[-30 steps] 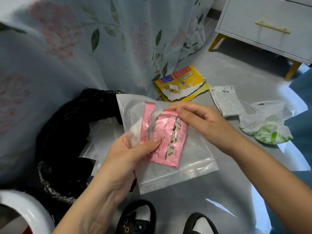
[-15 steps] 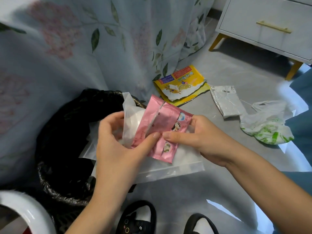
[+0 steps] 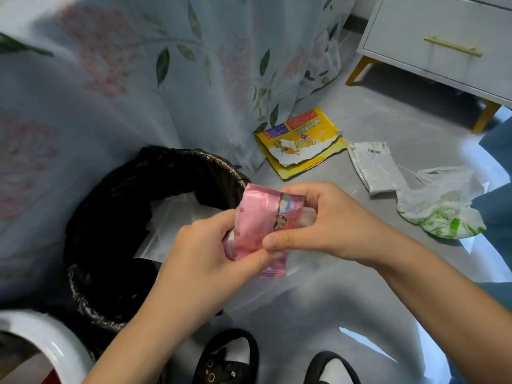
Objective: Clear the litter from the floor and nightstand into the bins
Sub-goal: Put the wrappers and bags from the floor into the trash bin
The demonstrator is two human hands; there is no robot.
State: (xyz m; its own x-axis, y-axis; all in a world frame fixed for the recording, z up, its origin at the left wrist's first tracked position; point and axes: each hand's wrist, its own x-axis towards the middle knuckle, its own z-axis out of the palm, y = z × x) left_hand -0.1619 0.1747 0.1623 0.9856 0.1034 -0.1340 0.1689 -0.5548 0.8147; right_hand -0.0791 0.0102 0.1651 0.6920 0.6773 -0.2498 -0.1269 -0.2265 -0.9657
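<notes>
at the near left edge curves a white rim [image 3: 41, 339], only partly in view. behind it a pale curtain [image 3: 138, 79] with leaves and pink flowers hangs down to the floor [image 3: 360, 314] across the far left. in front of the curtain stands a bin [image 3: 110, 273] lined with a black bag, and clear plastic sheets [image 3: 171, 217] lie inside it.

just right of the bin's rim the left hand [image 3: 205, 261] has its fingers and thumb curled round the lower part of a pink wrapper [image 3: 257, 217], which is folded together with a clear plastic bag [image 3: 307, 284]. the right hand [image 3: 329, 220] grips the upper right part of the same wrapper, fingers bent over its top edge and thumb pressed on its front, so thumb meets thumb. the wrapper is held above the floor beside the bin's right rim, not yet inside it; the clear bag hangs below the hands.

at the near edge two black slippers [image 3: 230, 358] show.

farther off, by the curtain's hem, a torn yellow packet [image 3: 299, 139] lies on the floor. to its right lies a folded white mailing bag [image 3: 374, 167], then a crumpled white and green plastic bag [image 3: 440, 212]. at the far right stands a white nightstand [image 3: 443, 45] with a gold handle and gold legs.
</notes>
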